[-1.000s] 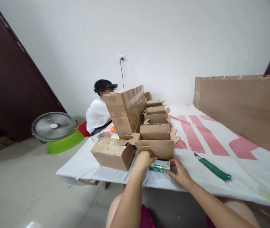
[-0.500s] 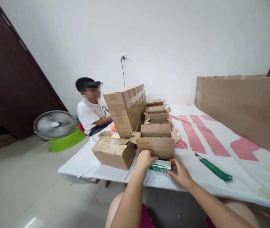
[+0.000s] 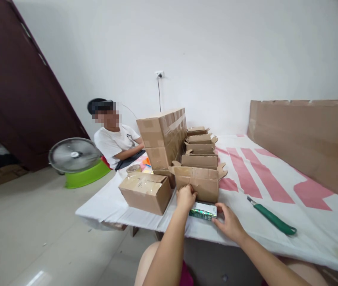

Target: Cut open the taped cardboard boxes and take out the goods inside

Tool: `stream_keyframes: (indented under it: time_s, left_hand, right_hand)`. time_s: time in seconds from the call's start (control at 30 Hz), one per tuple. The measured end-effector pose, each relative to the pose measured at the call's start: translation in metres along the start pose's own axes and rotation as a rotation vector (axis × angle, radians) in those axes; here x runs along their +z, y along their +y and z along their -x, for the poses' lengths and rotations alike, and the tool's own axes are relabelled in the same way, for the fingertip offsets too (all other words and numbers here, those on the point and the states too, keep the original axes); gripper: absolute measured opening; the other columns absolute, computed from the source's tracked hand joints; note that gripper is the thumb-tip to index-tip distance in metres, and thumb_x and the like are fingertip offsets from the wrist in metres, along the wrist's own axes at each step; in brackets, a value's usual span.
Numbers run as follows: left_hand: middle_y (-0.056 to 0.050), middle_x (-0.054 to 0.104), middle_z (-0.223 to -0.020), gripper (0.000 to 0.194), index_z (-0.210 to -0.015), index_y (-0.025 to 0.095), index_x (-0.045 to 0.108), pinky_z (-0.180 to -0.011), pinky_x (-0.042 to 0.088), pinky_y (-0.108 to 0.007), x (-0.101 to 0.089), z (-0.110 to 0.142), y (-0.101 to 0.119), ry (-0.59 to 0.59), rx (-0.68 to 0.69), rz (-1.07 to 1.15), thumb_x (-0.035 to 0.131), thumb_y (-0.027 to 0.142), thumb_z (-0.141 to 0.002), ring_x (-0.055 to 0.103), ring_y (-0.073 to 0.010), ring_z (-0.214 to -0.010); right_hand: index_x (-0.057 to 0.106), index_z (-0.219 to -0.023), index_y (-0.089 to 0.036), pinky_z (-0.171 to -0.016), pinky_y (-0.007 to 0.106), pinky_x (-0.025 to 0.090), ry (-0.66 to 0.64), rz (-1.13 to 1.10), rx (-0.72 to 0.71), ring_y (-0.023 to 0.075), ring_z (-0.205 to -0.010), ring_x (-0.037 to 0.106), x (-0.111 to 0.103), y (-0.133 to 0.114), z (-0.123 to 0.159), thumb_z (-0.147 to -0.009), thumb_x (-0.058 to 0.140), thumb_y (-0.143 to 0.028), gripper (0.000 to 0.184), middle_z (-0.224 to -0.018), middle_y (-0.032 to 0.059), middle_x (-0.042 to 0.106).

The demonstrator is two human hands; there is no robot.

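A small box with a white top and a shiny green side (image 3: 203, 211) lies near the table's front edge. The thumb and fingers of my right hand (image 3: 230, 223) grip its right end. My left hand (image 3: 186, 198) has its fingers curled at the box's back left corner, against the front of the nearest open carton (image 3: 201, 182); whatever the fingertips hold is hidden. That carton stands just behind the small box, with side flaps sticking out. Left of my left hand sits a taped carton (image 3: 145, 194).
Several open cartons (image 3: 200, 161) line up behind the nearest one, beside stacked taped cartons (image 3: 157, 139). A green-handled utility knife (image 3: 273, 218) lies at right. Tape (image 3: 133, 169) lies at left. A seated person (image 3: 115, 143), a fan (image 3: 75, 155) and a large cardboard panel (image 3: 300, 139) flank the table.
The view has shifted slightly. The nearest open carton's inside shows less now, with its front face more in view. Both hands stay around the small box, nearly in place.
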State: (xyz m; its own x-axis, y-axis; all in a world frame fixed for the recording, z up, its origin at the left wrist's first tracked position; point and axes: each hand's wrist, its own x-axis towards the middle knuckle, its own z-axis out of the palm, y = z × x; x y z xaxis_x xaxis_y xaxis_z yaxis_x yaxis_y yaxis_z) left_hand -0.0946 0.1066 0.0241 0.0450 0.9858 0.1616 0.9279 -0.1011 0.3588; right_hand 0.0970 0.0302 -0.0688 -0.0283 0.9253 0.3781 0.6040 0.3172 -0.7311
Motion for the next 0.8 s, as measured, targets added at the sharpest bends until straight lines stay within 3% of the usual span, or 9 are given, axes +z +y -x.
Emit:
stream_keyframes:
  time_s: [0.2,0.37,0.5,0.57,0.67,0.73,0.8]
  left_hand:
    - [-0.011,0.067,-0.114,0.035,-0.109,0.017,0.061,-0.090,0.041,-0.028,0.011,-0.006,-0.003,-0.036,0.070,0.075,0.058,0.043,-0.086,0.059,-0.0223,-0.111]
    - [-0.011,0.065,-0.122,0.042,-0.122,0.018,0.056,-0.091,0.042,-0.027,0.018,-0.008,-0.006,-0.149,0.116,0.085,0.044,0.045,-0.093,0.059,-0.0214,-0.114]
    - [-0.018,0.060,-0.127,0.050,-0.130,0.014,0.051,-0.098,0.040,-0.039,0.013,-0.001,0.000,-0.180,0.134,0.023,0.051,0.043,-0.089,0.055,-0.0304,-0.120]
    - [-0.018,0.058,-0.131,0.052,-0.131,0.014,0.050,-0.101,0.038,-0.039,0.008,0.007,0.008,-0.188,0.193,0.002,0.055,0.040,-0.087,0.053,-0.0305,-0.122]
    - [-0.009,0.056,-0.135,0.068,-0.133,0.025,0.049,-0.103,0.037,-0.033,0.006,0.018,0.018,-0.266,0.337,-0.012,0.072,0.043,-0.072,0.051,-0.0264,-0.124]
    - [-0.007,0.061,-0.129,0.084,-0.129,0.029,0.053,-0.102,0.039,-0.037,0.009,0.021,0.021,-0.338,0.390,-0.039,0.086,0.040,-0.052,0.054,-0.0294,-0.120]
    - [-0.006,0.067,-0.116,0.080,-0.117,0.029,0.062,-0.100,0.040,-0.043,0.013,0.020,0.021,-0.370,0.391,-0.073,0.090,0.032,-0.042,0.058,-0.0323,-0.113]
  right_hand:
    - [0.052,-0.114,-0.021,-0.089,0.040,0.049,-0.019,-0.009,-0.009,0.0224,-0.096,0.063,0.002,0.004,0.000,-0.073,0.063,-0.028,0.044,-0.106,0.0073,0.065]
    - [0.052,-0.114,-0.021,-0.088,0.039,0.049,-0.011,-0.019,-0.007,0.0221,-0.095,0.063,0.000,0.002,0.001,-0.072,0.065,-0.029,0.045,-0.106,0.0072,0.065]
    - [0.052,-0.114,-0.020,-0.088,0.039,0.049,-0.021,-0.013,0.002,0.0218,-0.094,0.063,-0.001,-0.001,0.000,-0.071,0.065,-0.025,0.044,-0.105,0.0075,0.065]
    - [0.052,-0.114,-0.020,-0.088,0.039,0.049,-0.021,-0.013,-0.002,0.0221,-0.094,0.063,-0.002,-0.002,0.000,-0.072,0.066,-0.026,0.044,-0.106,0.0080,0.065]
    - [0.053,-0.112,-0.020,-0.086,0.040,0.050,-0.022,-0.019,-0.017,0.0226,-0.093,0.063,-0.003,-0.002,0.000,-0.073,0.066,-0.029,0.042,-0.102,0.0073,0.066]
    - [0.053,-0.113,-0.021,-0.087,0.040,0.050,-0.019,-0.023,-0.018,0.0226,-0.094,0.063,-0.003,-0.001,0.000,-0.072,0.067,-0.029,0.044,-0.102,0.0068,0.066]
    - [0.052,-0.115,-0.021,-0.088,0.040,0.049,-0.012,-0.026,-0.013,0.0222,-0.095,0.062,-0.003,0.000,0.000,-0.072,0.067,-0.030,0.046,-0.106,0.0070,0.065]
